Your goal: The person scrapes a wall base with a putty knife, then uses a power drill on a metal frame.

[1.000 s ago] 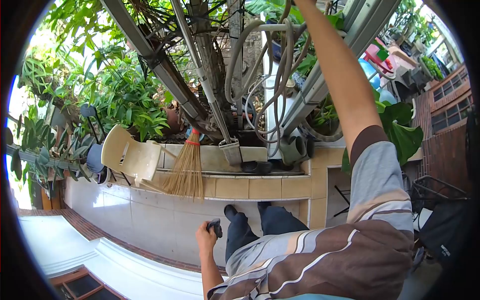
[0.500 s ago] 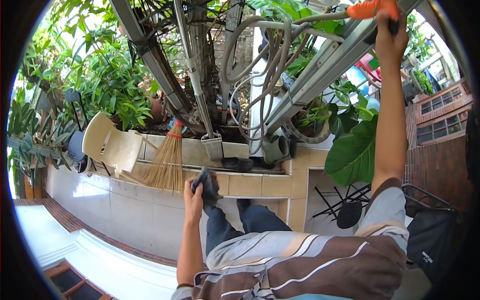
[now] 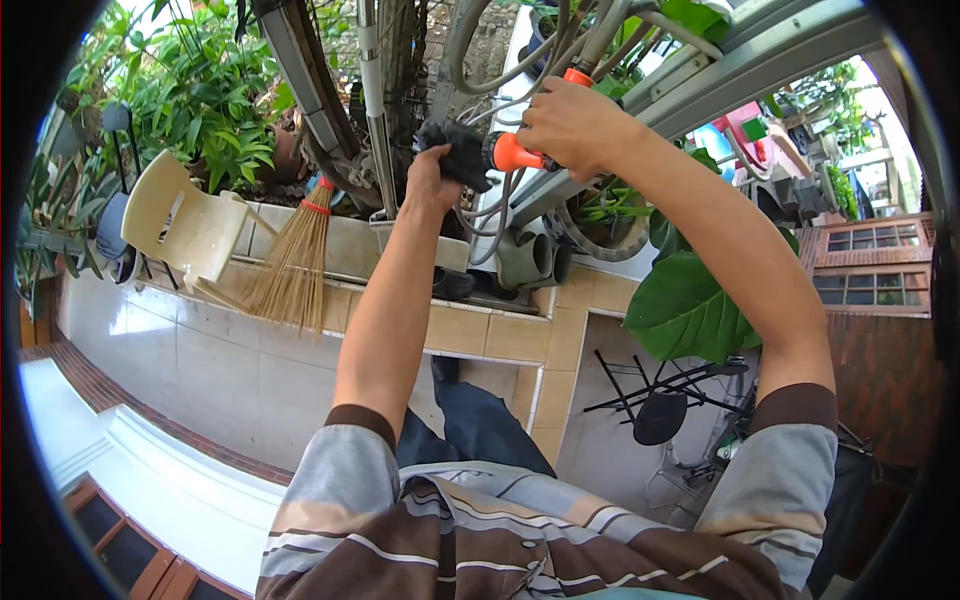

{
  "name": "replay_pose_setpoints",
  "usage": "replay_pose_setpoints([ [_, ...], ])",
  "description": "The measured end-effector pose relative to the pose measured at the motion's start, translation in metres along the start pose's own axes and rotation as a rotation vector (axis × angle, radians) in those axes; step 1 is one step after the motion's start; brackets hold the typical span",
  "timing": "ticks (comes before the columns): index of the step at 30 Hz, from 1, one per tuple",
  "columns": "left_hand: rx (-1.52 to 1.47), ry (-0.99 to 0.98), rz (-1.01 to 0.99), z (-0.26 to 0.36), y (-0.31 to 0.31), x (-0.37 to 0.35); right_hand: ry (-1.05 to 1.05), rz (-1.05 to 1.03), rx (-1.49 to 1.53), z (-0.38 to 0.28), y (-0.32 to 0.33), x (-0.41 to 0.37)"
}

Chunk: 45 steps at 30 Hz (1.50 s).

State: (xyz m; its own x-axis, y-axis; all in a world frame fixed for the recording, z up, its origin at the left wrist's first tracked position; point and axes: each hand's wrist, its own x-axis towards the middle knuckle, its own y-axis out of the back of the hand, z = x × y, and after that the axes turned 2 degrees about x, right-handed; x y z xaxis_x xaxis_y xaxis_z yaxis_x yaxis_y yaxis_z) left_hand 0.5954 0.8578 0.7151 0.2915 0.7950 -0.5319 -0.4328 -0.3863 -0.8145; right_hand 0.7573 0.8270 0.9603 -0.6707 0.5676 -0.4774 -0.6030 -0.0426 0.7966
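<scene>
My right hand (image 3: 572, 125) grips an orange hose nozzle (image 3: 511, 153) on the end of a grey hose (image 3: 606, 27) that loops upward. My left hand (image 3: 432, 178) holds a dark crumpled cloth (image 3: 461, 150) pressed against the nozzle's tip. Both arms are raised in front of me, the hands almost touching. Below them I see my striped shirt (image 3: 520, 535) and dark trousers (image 3: 478, 425).
A straw broom (image 3: 287, 262) and a tipped cream plastic chair (image 3: 183, 226) lean on a tiled ledge (image 3: 500, 335). Green rubber boots (image 3: 534, 262), a big leaf (image 3: 690, 300), metal poles (image 3: 372, 90) and a folding black stand (image 3: 660, 395) are close by.
My right hand came down from high up, bringing the orange nozzle to chest height. My left hand rose with the cloth and met the nozzle.
</scene>
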Motion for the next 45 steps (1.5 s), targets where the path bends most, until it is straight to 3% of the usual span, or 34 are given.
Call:
replay_pose_setpoints([
  [7, -0.067, -0.004, -0.089, -0.011, -0.011, 0.032, -0.069, -0.326, -0.059, 0.004, -0.007, 0.055],
  [9, 0.031, -0.100, -0.089, -0.021, 0.005, 0.063, -0.088, -0.354, -0.061, 0.005, -0.011, 0.063],
  [13, 0.164, -0.236, 0.005, -0.025, -0.003, 0.059, -0.094, -0.398, -0.023, 0.008, -0.008, 0.067],
  [19, 0.101, 0.089, -0.025, -0.028, 0.032, 0.122, -0.038, -0.446, -0.087, 0.012, -0.009, 0.068],
  [22, -0.044, 0.063, -0.060, -0.023, 0.010, 0.100, -0.052, -0.479, -0.104, 0.014, -0.014, 0.072],
  [25, 0.629, -0.238, 0.202, -0.028, 0.007, 0.119, -0.078, -0.502, -0.098, 0.016, -0.018, 0.078],
  [29, 0.979, -0.198, 0.018, -0.028, 0.006, 0.132, -0.135, -0.499, -0.089, 0.019, -0.022, 0.087],
  [32, 1.098, -0.349, -0.031, -0.027, 0.002, 0.131, -0.117, -0.450, -0.062, 0.019, -0.020, 0.089],
  [33, 1.068, -0.262, -0.031, -0.026, 0.000, 0.131, -0.143, -0.454, -0.062, 0.018, -0.019, 0.087],
  [37, 1.121, -0.415, 0.026, -0.029, 0.016, 0.153, -0.105, -0.491, -0.089, 0.017, -0.019, 0.088],
  [39, 1.203, -0.528, 0.100, -0.036, 0.017, 0.156, -0.129, -0.949, 0.202, 0.057, -0.079, 0.131],
  [40, 1.223, -0.463, 0.051, -0.032, 0.014, 0.152, -0.142, -1.175, 0.345, 0.072, -0.100, 0.145],
  [41, 1.238, -0.394, 0.003, -0.028, 0.011, 0.145, -0.158, -1.024, 0.200, 0.053, -0.062, 0.126],
  [45, 1.053, -0.293, -0.068, -0.028, 0.004, 0.137, -0.072, -0.924, 0.153, 0.041, -0.037, 0.110],
])
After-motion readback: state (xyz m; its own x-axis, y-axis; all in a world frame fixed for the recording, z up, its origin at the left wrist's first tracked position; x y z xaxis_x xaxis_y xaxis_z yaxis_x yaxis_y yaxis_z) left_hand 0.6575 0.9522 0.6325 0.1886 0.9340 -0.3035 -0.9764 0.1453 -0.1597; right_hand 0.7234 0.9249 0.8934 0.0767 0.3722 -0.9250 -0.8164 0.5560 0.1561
